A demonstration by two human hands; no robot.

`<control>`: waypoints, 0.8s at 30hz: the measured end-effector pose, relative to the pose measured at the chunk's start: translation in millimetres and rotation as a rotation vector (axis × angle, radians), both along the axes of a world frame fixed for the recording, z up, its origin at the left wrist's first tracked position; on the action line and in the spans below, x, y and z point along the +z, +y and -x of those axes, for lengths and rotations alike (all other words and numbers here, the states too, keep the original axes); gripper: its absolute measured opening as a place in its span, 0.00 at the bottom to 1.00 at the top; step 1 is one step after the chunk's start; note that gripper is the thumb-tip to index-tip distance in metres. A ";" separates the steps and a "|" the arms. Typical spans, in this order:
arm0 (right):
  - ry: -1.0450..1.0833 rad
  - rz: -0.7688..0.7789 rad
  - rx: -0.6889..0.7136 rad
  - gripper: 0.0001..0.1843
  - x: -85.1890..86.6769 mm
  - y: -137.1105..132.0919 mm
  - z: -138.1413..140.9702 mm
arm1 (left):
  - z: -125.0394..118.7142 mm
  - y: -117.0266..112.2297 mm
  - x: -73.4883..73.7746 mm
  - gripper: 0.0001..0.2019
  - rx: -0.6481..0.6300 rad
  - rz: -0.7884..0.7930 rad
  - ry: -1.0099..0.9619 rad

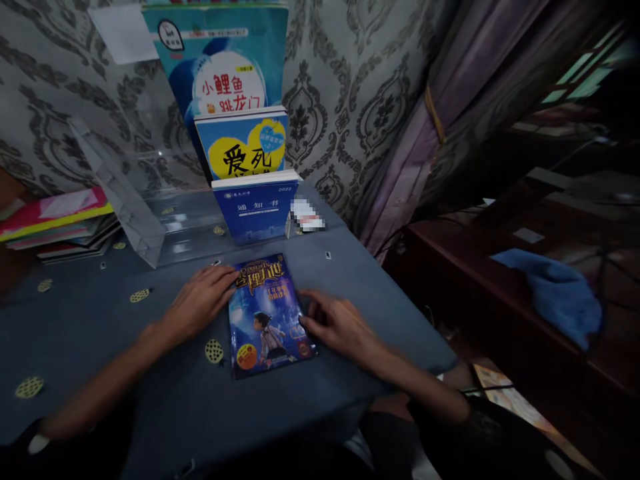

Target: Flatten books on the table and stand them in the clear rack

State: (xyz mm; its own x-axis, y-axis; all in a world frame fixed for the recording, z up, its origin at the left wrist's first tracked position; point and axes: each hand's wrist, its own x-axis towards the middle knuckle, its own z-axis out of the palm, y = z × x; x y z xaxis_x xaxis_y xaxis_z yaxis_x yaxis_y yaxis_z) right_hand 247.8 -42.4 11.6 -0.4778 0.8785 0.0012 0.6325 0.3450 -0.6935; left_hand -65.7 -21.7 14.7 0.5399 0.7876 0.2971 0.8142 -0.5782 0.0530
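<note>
A blue book [265, 313] with gold lettering and a cartoon figure on its cover lies flat on the table. My left hand [207, 292] rests at its upper left edge, fingers stretched out and their tips touching the cover's side. On the other side, my right hand [335, 323] is at the right edge with thumb and forefinger apart, the thumb tip against or very near the book. The other right fingers curl under and are partly hidden. Just beyond stands a blue booklet [260, 210], at the front of a stepped row of upright books.
Behind it are a yellow-and-blue book [245, 147] and a tall teal book [225, 60]. A clear acrylic stand [120, 193] rises left of them, beside a stack of books [65, 220]. Blue cloth [555, 290] lies on a dark red surface at right.
</note>
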 end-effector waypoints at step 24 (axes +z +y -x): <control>0.083 -0.337 0.019 0.30 -30.6 71.3 32.1 | -38.5 41.7 -17.4 0.22 -0.189 0.094 -0.061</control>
State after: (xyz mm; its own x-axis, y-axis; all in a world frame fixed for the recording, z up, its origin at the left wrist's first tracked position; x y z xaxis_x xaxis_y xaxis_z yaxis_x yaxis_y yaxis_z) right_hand 215.7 28.9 -18.9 -0.4805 0.8130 0.3290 0.5700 0.5746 -0.5873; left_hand -27.2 20.0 -2.7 0.6640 0.6999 0.2633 0.6854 -0.7104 0.1599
